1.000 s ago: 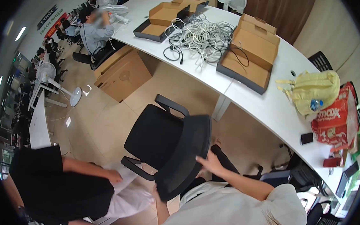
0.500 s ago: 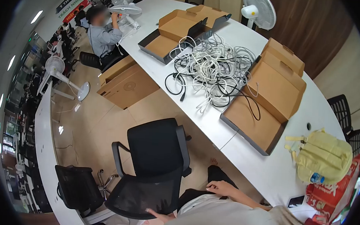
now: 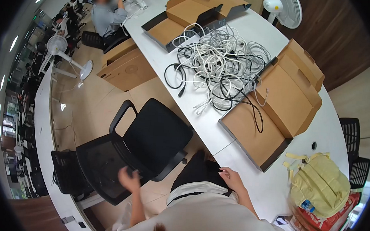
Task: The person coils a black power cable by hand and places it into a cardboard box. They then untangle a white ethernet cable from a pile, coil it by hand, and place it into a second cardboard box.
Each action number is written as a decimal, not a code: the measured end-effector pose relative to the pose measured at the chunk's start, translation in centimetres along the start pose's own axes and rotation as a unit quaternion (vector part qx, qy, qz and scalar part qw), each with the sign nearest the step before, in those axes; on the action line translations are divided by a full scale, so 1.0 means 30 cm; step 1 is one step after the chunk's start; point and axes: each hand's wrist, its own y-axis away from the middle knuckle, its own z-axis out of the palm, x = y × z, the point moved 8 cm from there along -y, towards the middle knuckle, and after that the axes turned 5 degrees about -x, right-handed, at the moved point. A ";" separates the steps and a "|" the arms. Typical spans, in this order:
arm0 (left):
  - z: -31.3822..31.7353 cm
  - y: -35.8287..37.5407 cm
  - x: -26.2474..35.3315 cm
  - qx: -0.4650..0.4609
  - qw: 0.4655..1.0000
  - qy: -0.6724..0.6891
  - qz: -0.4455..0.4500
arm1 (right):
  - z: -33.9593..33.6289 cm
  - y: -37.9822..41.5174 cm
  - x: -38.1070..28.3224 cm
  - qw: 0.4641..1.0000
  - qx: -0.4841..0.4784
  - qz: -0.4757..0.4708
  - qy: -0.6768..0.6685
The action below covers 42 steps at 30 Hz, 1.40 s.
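A: What do we have at eight o'clock?

B: The black office chair (image 3: 158, 133), its mesh backrest (image 3: 99, 165) toward us, which seems to put it in easy reach. Our left hand (image 3: 129, 180), at seven, shows before the mesh, fingers spread, pinching nothing we can see.

A: And further right?

B: The cable tangle (image 3: 222, 62) at one; our right hand (image 3: 231, 178) at five, by the edge of the desk (image 3: 317, 128), fingers loosely curled; then the open box (image 3: 261, 146) at three, set against the tangle, perhaps to keep both within reach.

A: What can't we make out?

B: Whether our blurred left palm touches the backrest, or the right fingers pinch anything. At four, the yellow backpack (image 3: 320, 185) partly hides a red bag (image 3: 340, 222).
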 end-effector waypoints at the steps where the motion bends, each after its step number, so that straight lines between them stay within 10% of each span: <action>1: 0.173 -0.019 0.100 -0.183 0.972 0.126 -0.070 | -0.026 0.005 0.009 1.000 0.024 0.003 0.007; 3: 0.523 0.068 0.175 -0.328 0.936 0.033 0.119 | -0.066 0.024 0.035 0.997 0.065 0.011 0.030; 5: 0.857 0.252 0.064 -0.620 0.784 0.032 0.006 | -0.087 0.044 0.053 0.996 0.069 0.030 0.047; 7: 1.127 0.408 -0.199 -0.670 0.738 -0.063 0.033 | -0.101 0.061 0.059 0.993 0.093 0.047 0.056; 14: 1.117 0.451 -0.432 -0.703 0.615 -0.341 0.108 | -0.031 0.049 0.272 0.990 0.092 0.103 -0.021; 26: 1.100 0.540 -0.581 -0.651 0.655 -0.347 0.164 | 0.085 0.263 0.836 0.878 -0.313 0.288 0.221; 33: 1.113 0.472 -0.478 -0.749 0.652 -0.121 -0.009 | -0.010 0.385 0.913 0.911 -0.191 0.339 0.140; 35: 1.158 0.302 -0.354 -0.731 0.667 -0.128 0.067 | -0.030 0.380 0.907 0.924 -0.139 0.335 0.116; 42: 0.987 -0.547 0.244 -0.420 0.879 -0.187 0.125 | 0.074 0.225 0.850 0.943 -0.013 0.328 0.062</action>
